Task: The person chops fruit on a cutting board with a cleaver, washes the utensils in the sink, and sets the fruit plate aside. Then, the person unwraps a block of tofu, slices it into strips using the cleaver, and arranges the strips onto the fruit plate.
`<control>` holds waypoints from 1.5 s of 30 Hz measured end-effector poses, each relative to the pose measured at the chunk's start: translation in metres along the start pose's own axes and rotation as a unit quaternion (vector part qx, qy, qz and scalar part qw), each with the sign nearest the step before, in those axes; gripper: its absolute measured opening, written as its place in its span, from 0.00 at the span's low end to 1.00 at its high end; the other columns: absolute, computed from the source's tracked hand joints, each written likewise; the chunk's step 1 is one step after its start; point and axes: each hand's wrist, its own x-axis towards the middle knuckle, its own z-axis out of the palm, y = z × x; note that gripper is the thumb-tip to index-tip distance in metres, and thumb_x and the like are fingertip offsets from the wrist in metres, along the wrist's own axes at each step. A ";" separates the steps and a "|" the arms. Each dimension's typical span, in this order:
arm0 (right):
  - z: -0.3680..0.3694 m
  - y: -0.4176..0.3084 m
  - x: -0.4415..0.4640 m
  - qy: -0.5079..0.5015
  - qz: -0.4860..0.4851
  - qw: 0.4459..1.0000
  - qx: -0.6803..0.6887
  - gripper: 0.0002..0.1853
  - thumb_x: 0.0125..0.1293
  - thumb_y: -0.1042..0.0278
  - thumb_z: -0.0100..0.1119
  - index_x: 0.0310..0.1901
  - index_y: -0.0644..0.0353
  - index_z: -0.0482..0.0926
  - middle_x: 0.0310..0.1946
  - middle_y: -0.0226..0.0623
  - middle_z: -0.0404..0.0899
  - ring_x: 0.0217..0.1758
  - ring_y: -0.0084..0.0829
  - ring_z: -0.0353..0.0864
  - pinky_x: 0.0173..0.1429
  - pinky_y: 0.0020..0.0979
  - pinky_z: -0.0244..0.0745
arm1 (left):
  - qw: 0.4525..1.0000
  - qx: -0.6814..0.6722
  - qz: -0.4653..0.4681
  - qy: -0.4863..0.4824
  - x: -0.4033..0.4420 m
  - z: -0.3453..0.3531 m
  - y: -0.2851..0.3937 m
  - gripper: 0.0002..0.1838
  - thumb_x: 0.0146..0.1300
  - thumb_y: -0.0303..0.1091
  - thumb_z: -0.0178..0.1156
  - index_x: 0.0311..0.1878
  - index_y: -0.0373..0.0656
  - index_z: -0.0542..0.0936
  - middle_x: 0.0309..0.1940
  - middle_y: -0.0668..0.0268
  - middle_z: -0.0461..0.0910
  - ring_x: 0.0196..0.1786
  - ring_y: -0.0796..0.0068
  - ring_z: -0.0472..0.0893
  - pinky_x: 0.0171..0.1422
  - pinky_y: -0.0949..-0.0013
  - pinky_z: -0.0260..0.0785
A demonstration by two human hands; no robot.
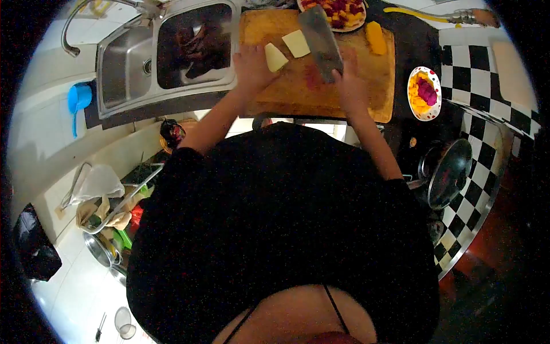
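Note:
My right hand [350, 83] grips the handle of a cleaver [322, 43], its broad blade pointing up and left over the wooden cutting board [366, 86]. Left of the blade, a squarish pale yellow vegetable piece [296, 44] lies close to its edge. Another pale piece [275, 57] with a slanted side is beside my left hand [252, 71]. That hand is at the board's left edge, fingers stretched and thumb apart, seemingly touching this piece. An orange chunk [375, 38] lies at the board's upper right. A reddish stain marks the board below the blade.
A plate of orange and purple cubes [338, 26] overlaps the board's far edge. To the right are a spotted bowl of cut pieces [434, 109] and a lidded pan [451, 175]. A double sink [126, 69] with dark contents is left; a blue dipper [79, 98] hangs beyond it.

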 end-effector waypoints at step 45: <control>0.038 -0.056 0.040 -0.294 -0.045 0.954 -0.042 0.11 0.65 0.66 0.44 0.44 0.60 0.59 0.27 0.57 0.76 0.34 0.57 0.76 0.35 0.53 0.67 | 0.996 -0.076 -0.032 0.038 -0.004 0.035 -0.012 0.41 0.38 0.52 0.70 0.53 0.37 0.69 0.43 0.57 0.76 0.51 0.58 0.72 0.59 0.56 0.59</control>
